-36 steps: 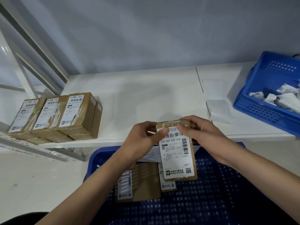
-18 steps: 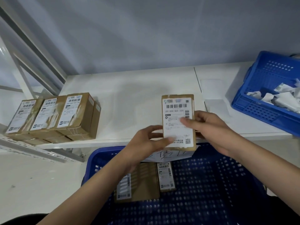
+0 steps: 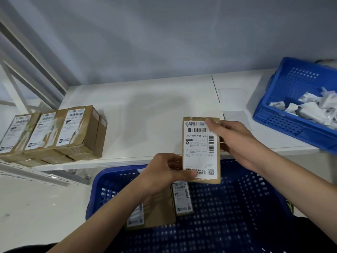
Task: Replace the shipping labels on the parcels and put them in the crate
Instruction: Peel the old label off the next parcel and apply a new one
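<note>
Over the big blue perforated plastic crate [image 3: 228,216], where two labelled brown parcels [image 3: 160,207] already lie, the left hand [image 3: 164,172] pinches the lower corner of a flat brown cardboard parcel [image 3: 200,148] held upright. The right hand [image 3: 235,141] grips its far edge, thumb on the white shipping label [image 3: 198,154]. I'd rub that top corner flat before lowering it in; three relabel-worn boxes [image 3: 54,132] wait on the white shelf [image 3: 145,106].

A white surface [image 3: 145,110] runs across the middle of the view, a seam splitting it toward 2 o'clock. At 9 o'clock three labelled cardboard parcels [image 3: 54,132] sit side by side on it, touching, near its front edge. At 3 o'clock a blue perforated crate [image 3: 284,125] holding crumpled label paper [image 3: 313,110] rests on it. Between seam and crate lies a flat pale sheet [image 3: 235,115].
</note>
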